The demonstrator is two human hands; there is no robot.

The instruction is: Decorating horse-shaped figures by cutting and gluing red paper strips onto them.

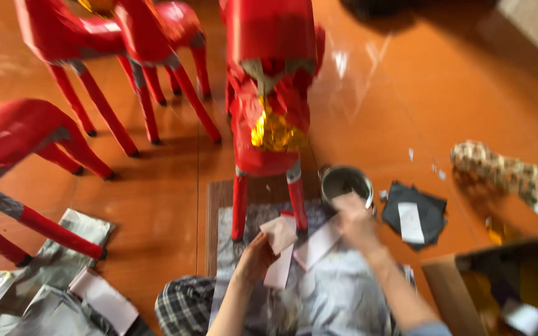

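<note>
1. At the far left lie crumpled silver foil sheets (38,274) on the orange floor (157,199), with a pale paper strip on top of them.
2. Behind and beside them stand several red paper horses (76,43). Their bodies and legs look already wrapped in red, though grey patches show at some leg joints, so they seem mostly covered rather than fully finished.
3. In the middle stands the red horse being worked on (269,112), set on a wooden board (219,199) with foil under it. A gold patch and bare grey-brown parts show on it, so I judge its covering is unfinished.
4. The left hand (253,258) pinches a small pale paper piece (279,233), fingers closed narrowly on it, just in front of the horse's legs. More pale strips lie below it.
5. The right hand (359,224) is blurred; it seems to hold another pale piece beside a small metal pot (345,182), but how far its fingers are spread I cannot tell.
6. Further right lie dark paper squares (415,214), a patterned roll (505,171) and a cardboard box (468,286).
</note>
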